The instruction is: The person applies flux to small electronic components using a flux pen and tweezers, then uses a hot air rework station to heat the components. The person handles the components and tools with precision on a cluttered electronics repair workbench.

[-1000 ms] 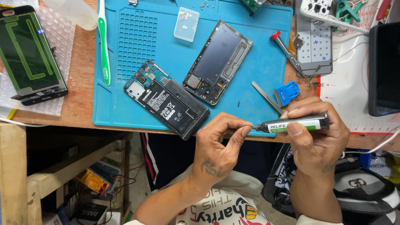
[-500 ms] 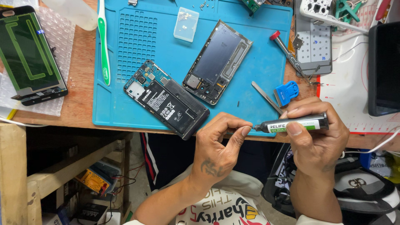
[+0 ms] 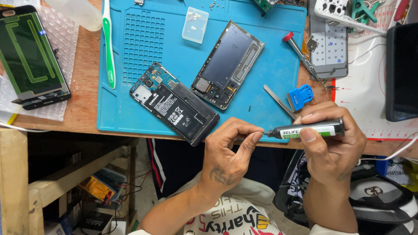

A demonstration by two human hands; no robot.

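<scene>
Fingertips point(image 3: 257, 135) of the left hand point(image 3: 226, 159) pinch together at the black nozzle end of a small glue tube point(image 3: 307, 130), thumb and forefinger closed on its tip or cap — which of the two is too small to tell. Around the tube's body the right hand point(image 3: 333, 146) is wrapped shut, thumb pressed across the white-and-green label, holding it level just off the front edge of the blue work mat point(image 3: 174, 48).

Such a tube is probably light and slim, with a soft wall that gives under pressure — best gripped mid-body as here, gently, since a hard squeeze could push glue out. Its glossy label looks slippery; the nozzle seems stiff and narrow.

Beyond the hands, on the ribbed rubbery mat, lie an opened phone point(image 3: 174, 103) showing its battery and board, a bare metal frame point(image 3: 228, 64), a thin metal pry tool point(image 3: 278, 101) and a blue plastic scraper point(image 3: 299, 96). A green toothbrush point(image 3: 108, 43) lies at the mat's left edge, and a glass display panel point(image 3: 30, 56) rests on bubble wrap.
</scene>
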